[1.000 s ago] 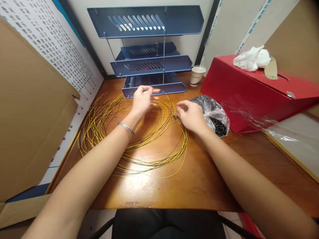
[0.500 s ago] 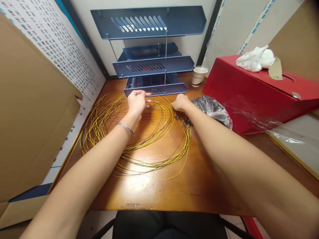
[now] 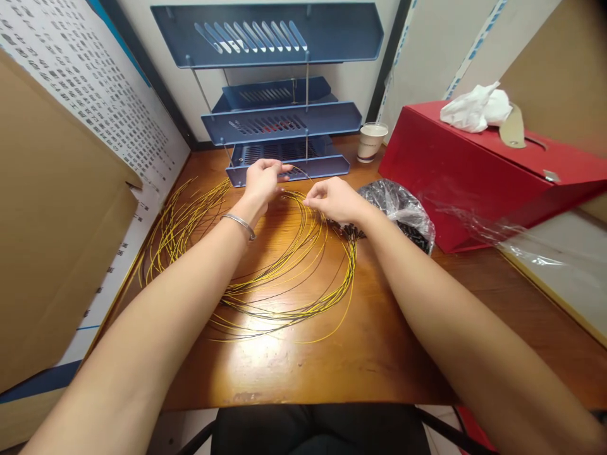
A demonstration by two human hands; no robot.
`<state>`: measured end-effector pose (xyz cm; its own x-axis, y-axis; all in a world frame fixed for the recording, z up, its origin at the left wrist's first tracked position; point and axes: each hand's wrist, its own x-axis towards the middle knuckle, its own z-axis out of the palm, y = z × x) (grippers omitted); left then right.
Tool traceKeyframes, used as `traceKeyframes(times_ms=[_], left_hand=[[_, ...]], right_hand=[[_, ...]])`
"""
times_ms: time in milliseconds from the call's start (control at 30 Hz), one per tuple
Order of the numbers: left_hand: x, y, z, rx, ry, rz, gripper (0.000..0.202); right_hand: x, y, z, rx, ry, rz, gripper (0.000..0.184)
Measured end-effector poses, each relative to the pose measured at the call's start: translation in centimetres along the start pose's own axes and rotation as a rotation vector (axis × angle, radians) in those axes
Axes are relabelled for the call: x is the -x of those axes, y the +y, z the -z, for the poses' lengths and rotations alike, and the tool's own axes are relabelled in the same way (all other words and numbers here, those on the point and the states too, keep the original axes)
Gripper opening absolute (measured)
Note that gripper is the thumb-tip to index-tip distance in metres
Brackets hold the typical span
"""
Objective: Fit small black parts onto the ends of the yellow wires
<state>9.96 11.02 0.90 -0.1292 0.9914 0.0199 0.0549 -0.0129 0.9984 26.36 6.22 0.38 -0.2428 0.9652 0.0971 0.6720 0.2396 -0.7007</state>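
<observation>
Loose loops of thin yellow and black wires [image 3: 339,297] lie on the wooden table beneath my hands. My left hand [image 3: 262,183] is closed near the far side of the loops, a thin dark wire [image 3: 298,169] curving from its fingertips towards the right. Close by on the right, my right hand [image 3: 332,199] is pinched, thumb against finger; what sits between the tips is too small to make out. Small black end pieces [image 3: 351,232] cluster on the wires just below my right wrist. Beside that forearm rests a clear plastic bag [image 3: 396,196] of small black parts.
A blue tiered tray rack [image 3: 279,123] stands at the back, with a paper cup [image 3: 372,142] to its right. The red box [image 3: 455,177] bears crumpled white tissue [image 3: 477,107]. Cardboard [image 3: 61,240] leans at the left. Plastic film [image 3: 526,243] trails over the right side.
My right hand has moved left from beside the bag to near my left hand, and its fingers now pinch. My left hand stays about where it was. The view has shifted slightly.
</observation>
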Motion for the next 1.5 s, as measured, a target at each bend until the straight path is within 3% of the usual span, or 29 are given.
traceKeyframes(times_ms=[67, 167, 233, 333, 400, 500, 533, 633, 767, 833, 967, 1100, 1200, 1267, 1367, 1500], left_hand=[[0.1, 0.6, -0.1, -0.015, -0.043, -0.074, 0.003], [0.4, 1.5, 0.0, -0.036, -0.09, -0.215, 0.004], [0.7, 2.2, -0.1, -0.023, -0.114, -0.287, 0.004], [1.6, 3.4, -0.3, 0.011, -0.188, -0.358, 0.007], [2.6, 4.4, -0.6, 0.015, -0.262, -0.388, 0.009], [4.6, 5.9, -0.9, 0.006, -0.341, -0.412, 0.013], [5.3, 6.4, -0.9, 0.002, -0.358, -0.414, 0.014], [7.2, 7.0, -0.8, -0.025, -0.37, -0.385, 0.022], [9.3, 5.0, 0.3, -0.235, -0.356, -0.356, 0.025], [10.2, 3.3, 1.3, -0.491, -0.408, -0.388, 0.022], [12.0, 0.8, 3.2, -1.002, -0.554, -0.388, 0.036], [13.0, 0.5, 3.7, -1.177, -0.624, -0.414, 0.044], [13.4, 0.7, 3.3, -1.201, -0.661, -0.446, 0.036], [13.7, 0.9, 3.0, -1.142, -0.777, -0.517, 0.028], [14.5, 1.5, 2.6, -0.986, -1.057, -0.582, 0.022], [15.8, 2.6, 2.5, -0.82, -1.31, -0.37, 0.027]], right_hand=[[0.1, -0.2, -0.1, -0.004, 0.047, 0.036, 0.012], [0.8, 0.1, -0.1, 0.036, 0.326, -0.038, 0.017], [1.5, 0.6, 0.0, 0.053, 0.526, -0.108, 0.03], [2.7, 1.1, 0.4, -0.019, 0.641, -0.04, 0.053], [3.6, 0.9, 0.8, -0.15, 0.605, 0.004, 0.056], [5.4, -0.3, 1.3, -0.404, 0.465, -0.015, 0.035], [6.1, -0.7, 1.4, -0.432, 0.469, -0.022, 0.027], [8.4, -1.6, 1.1, -0.419, 0.532, 0.006, 0.027], [10.8, -2.0, 0.5, -0.341, 0.611, -0.028, 0.03], [11.7, -2.3, 0.5, -0.355, 0.635, -0.046, 0.029], [13.0, -3.0, 1.0, -0.454, 0.685, -0.064, 0.026], [14.2, -3.4, 1.4, -0.481, 0.676, -0.082, 0.025], [15.0, -3.5, 2.0, -0.473, 0.604, -0.122, 0.025], [15.3, -3.5, 2.4, -0.528, 0.469, -0.141, 0.027], [15.3, -3.5, 3.2, -0.586, 0.251, -0.145, 0.032], [14.3, -3.8, 4.2, -0.487, 0.255, -0.162, 0.028]])
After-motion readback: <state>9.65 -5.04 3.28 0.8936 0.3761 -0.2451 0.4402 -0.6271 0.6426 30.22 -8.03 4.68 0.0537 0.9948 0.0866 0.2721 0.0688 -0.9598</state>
